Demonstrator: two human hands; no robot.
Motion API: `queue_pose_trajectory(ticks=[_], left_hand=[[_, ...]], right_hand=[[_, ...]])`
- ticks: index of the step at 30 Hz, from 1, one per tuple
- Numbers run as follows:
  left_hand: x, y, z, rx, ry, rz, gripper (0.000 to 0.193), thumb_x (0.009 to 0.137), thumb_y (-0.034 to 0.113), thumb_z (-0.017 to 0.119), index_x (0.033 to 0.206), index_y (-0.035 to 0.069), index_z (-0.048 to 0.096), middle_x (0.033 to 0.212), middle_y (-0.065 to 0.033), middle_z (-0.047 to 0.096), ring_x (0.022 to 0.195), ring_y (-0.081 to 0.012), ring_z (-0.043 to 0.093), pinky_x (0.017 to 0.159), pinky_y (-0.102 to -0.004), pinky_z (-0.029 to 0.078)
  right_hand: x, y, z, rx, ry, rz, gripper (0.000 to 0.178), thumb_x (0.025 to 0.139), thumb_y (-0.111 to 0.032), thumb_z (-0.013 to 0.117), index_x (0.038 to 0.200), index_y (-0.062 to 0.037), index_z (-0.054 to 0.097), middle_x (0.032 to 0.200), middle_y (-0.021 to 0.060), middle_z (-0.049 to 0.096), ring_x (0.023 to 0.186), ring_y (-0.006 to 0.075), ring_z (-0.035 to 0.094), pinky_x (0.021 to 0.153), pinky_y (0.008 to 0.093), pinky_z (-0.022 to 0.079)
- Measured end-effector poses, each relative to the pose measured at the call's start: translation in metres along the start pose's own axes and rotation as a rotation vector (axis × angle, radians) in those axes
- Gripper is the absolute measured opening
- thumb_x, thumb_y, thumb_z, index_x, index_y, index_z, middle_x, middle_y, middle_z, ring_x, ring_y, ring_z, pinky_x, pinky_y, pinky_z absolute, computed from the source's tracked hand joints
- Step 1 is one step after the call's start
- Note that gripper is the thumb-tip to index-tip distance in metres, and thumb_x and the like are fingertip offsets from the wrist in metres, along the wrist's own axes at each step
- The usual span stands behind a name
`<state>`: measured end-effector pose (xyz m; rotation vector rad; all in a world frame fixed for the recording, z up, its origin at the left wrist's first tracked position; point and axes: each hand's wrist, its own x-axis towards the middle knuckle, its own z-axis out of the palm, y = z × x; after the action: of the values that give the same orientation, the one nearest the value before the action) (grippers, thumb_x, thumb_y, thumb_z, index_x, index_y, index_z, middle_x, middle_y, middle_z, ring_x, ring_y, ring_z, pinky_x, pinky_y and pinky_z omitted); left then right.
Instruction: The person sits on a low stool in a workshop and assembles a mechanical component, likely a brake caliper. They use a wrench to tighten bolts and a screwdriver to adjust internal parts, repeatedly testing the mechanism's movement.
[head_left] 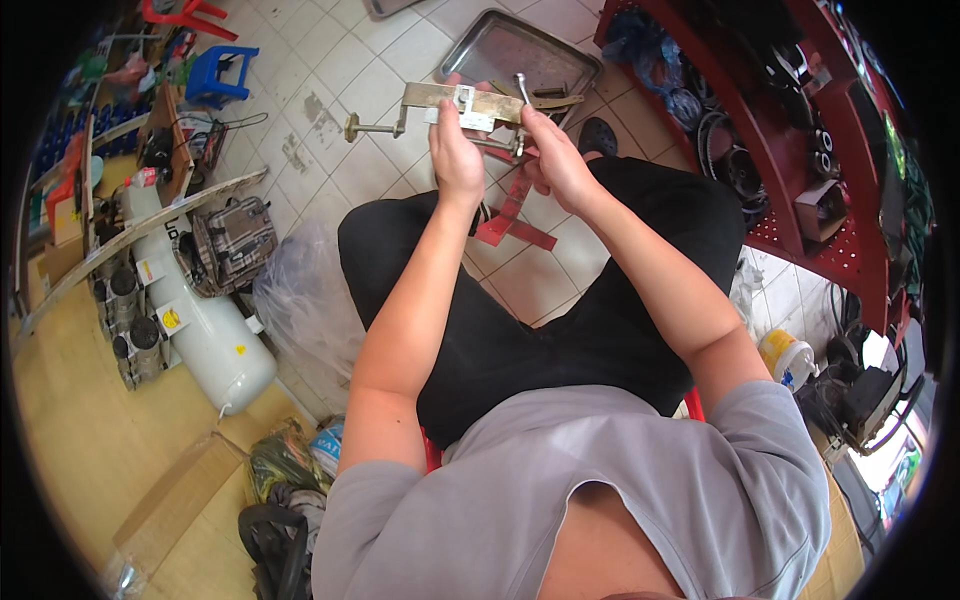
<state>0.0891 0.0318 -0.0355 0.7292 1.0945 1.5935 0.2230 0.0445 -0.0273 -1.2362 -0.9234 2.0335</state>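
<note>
In front of my knees my left hand [458, 165] is closed around a flat brass-coloured metal bracket [430, 96]. A white plate with a small block sits at the bracket's middle. A long bolt [375, 128] with a nut juts from its left end, and another bolt [497, 146] lies under the right end. My right hand [560, 165] is at the bracket's right end, its fingers pinching a shiny wrench [522, 88] that points up. The wrench's lower end is hidden by the fingers.
A metal tray [470, 45] holding tools lies on the tiled floor ahead. Red metal strips [515, 215] are below my hands. A red shelf rack [770, 235] stands on the right. To the left are a white tank [215, 350], a clear plastic bag [305, 275] and a blue stool [220, 72].
</note>
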Motion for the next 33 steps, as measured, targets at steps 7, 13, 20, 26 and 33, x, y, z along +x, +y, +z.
queue_pose_trajectory(ticks=[7,13,20,26,33], left_hand=[[0.008,0.005,-0.021,0.027,-0.033,-0.123,0.048,0.096,0.026,0.025,0.125,-0.006,0.047,0.100,-0.0123,0.062,0.079,-0.0190,0.063,0.064,-0.0278,0.052],[-0.001,0.001,-0.009,-0.026,-0.057,-0.138,0.036,0.096,0.018,0.038,0.119,-0.006,0.052,0.100,-0.0090,0.062,0.088,-0.0114,0.058,0.077,-0.0263,0.045],[-0.002,-0.003,-0.011,-0.028,-0.094,-0.130,0.030,0.097,0.021,0.044,0.115,-0.001,0.053,0.098,-0.0095,0.062,0.084,-0.0144,0.063,0.068,-0.0291,0.053],[-0.005,-0.001,-0.008,-0.118,-0.045,-0.123,0.035,0.099,0.025,0.041,0.114,-0.003,0.055,0.097,-0.0059,0.062,0.084,-0.0108,0.059,0.072,-0.0253,0.047],[-0.007,0.008,-0.007,0.071,0.021,-0.078,0.044,0.100,0.032,0.038,0.105,-0.004,0.061,0.087,-0.0033,0.063,0.076,-0.0085,0.056,0.070,-0.0239,0.044]], right_hand=[[-0.029,-0.037,-0.014,-0.852,0.330,-0.376,0.033,0.094,-0.032,0.042,0.100,-0.0048,0.059,0.074,0.0183,0.062,0.075,0.0339,0.062,0.069,0.0411,0.045],[-0.038,-0.040,-0.007,-1.295,0.266,-0.706,0.022,0.086,-0.028,0.056,0.080,-0.0084,0.064,0.062,0.0125,0.062,0.059,0.0322,0.062,0.054,0.0417,0.049],[-0.042,-0.036,0.006,-1.349,0.312,-0.641,0.023,0.087,-0.028,0.055,0.080,-0.0078,0.063,0.061,0.0152,0.061,0.058,0.0345,0.061,0.054,0.0435,0.049],[-0.042,-0.028,0.016,-1.314,0.329,-0.620,0.024,0.089,-0.029,0.053,0.081,-0.0065,0.057,0.060,0.0175,0.060,0.058,0.0363,0.061,0.053,0.0458,0.048],[-0.042,-0.032,0.011,-1.502,0.194,-0.659,0.021,0.092,-0.028,0.049,0.086,-0.0075,0.050,0.057,0.0157,0.058,0.056,0.0359,0.060,0.049,0.0449,0.047]])
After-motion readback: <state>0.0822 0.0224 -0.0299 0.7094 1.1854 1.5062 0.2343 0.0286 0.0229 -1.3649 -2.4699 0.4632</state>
